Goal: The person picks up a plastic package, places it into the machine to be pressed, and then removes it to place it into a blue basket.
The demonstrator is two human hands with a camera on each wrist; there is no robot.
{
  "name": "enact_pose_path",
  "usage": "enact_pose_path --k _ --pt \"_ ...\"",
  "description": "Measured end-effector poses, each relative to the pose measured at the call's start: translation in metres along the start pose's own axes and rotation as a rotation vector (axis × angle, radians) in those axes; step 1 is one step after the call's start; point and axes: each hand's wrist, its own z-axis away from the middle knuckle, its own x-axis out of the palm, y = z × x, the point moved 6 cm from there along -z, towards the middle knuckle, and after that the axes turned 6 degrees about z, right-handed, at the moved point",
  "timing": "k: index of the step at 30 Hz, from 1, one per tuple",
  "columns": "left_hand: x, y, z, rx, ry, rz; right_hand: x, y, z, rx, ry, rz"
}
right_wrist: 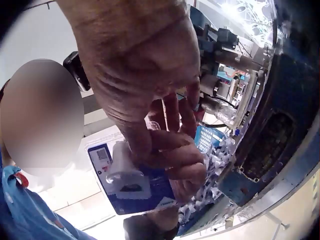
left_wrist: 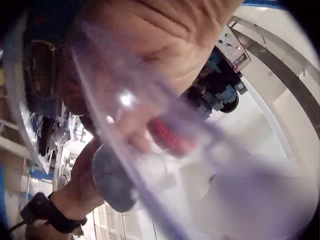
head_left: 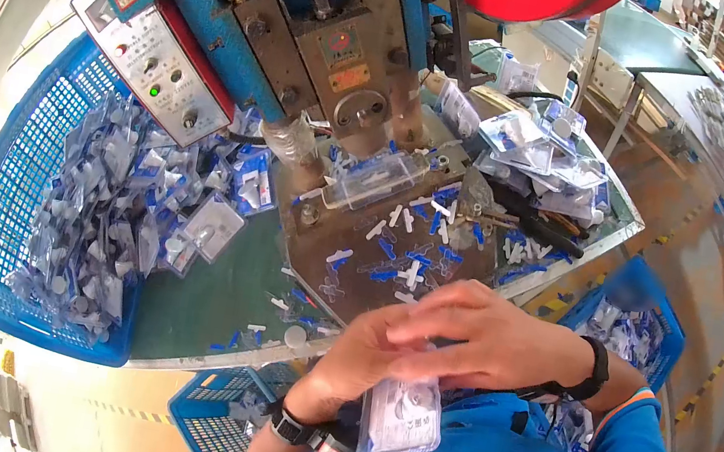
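Observation:
Both hands meet at the top edge of a clear blister pack (head_left: pixel 403 417) in front of the torso. In the right wrist view the pack shows a blue printed card (right_wrist: pixel 152 192) and a white moulded piece (right_wrist: pixel 127 175). The left hand (head_left: pixel 360 352) grips the upper edge of the pack, its fingers partly hidden under the right hand. From above, the right hand (head_left: pixel 496 339) laps over it with curled fingers, its thumb down against the pack. Clear plastic, blurred and close, crosses the left palm (left_wrist: pixel 165 65) in the left wrist view.
A blue press machine (head_left: pixel 315 46) stands ahead, a clear pack (head_left: pixel 376 181) on its bed. Small white and blue pieces (head_left: pixel 412 273) lie scattered before it. A blue basket (head_left: pixel 17 168) of packs is at left, more packs (head_left: pixel 547 152) pile at right, and lower baskets (head_left: pixel 206 411) flank the body.

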Motion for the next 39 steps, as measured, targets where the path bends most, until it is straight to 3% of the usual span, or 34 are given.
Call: enact_pose_path --k 2,6,9,12,15,22,32,39 --pt "0.003 0.005 -0.005 -0.024 -0.036 -0.076 0.0 -0.001 0.0 0.024 -0.066 -0.014" --pt "0.001 0.039 0.003 0.112 0.149 -0.168 -0.013 0.012 -0.002 -0.009 0.103 0.061" --pt "-0.029 0.087 0.037 0.666 0.591 -0.66 -0.029 0.019 0.007 0.148 0.194 0.292" --pt "-0.029 0.092 0.067 0.837 0.78 -0.798 -0.047 0.03 0.002 0.301 0.329 0.627" --pt "0.014 0.078 0.039 0.892 0.626 -1.387 -0.036 0.051 -0.004 0.326 0.404 0.682" --pt "-0.017 0.063 -0.005 0.905 0.726 -1.559 -0.01 0.09 -0.007 0.342 0.415 0.606" --pt "-0.024 0.062 -0.013 0.873 0.668 -1.599 -0.008 0.104 0.0 0.318 0.244 0.47" --pt "-0.033 0.072 -0.017 0.785 0.63 -1.592 -0.004 0.111 -0.005 0.32 0.258 0.484"
